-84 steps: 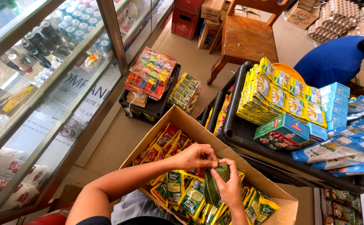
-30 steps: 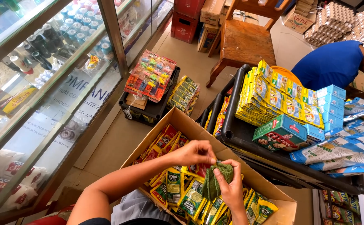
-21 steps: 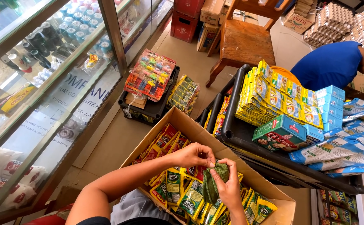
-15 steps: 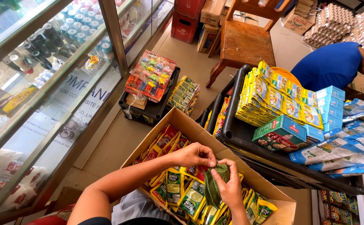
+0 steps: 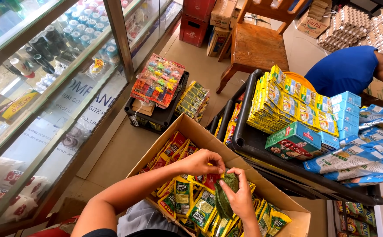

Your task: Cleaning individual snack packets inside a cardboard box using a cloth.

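**Both hands on a green bundle over the sachet box**

We look down and find our left hand (image 5: 200, 162) curled, fingertips pinching at the top of a dark green bundle (image 5: 225, 197). Our right hand (image 5: 240, 196) wraps that bundle from the side, fingers closed round it. The bundle sits just above the open cardboard box (image 5: 200, 134), which is packed with green, yellow and red sachets (image 5: 183, 197).

We judge the step in hand to be working the bundle's top end, with the grip already set. The next move seems to call for a firm right-hand hold while the left fingertips do the fine work.

Room is tight. The black cart (image 5: 248, 140) loaded with yellow packets (image 5: 288, 105) stands just beside the box on our right, the glass display case (image 5: 55, 87) runs along our left, and a person in a blue shirt (image 5: 345, 72) bends beyond the cart.
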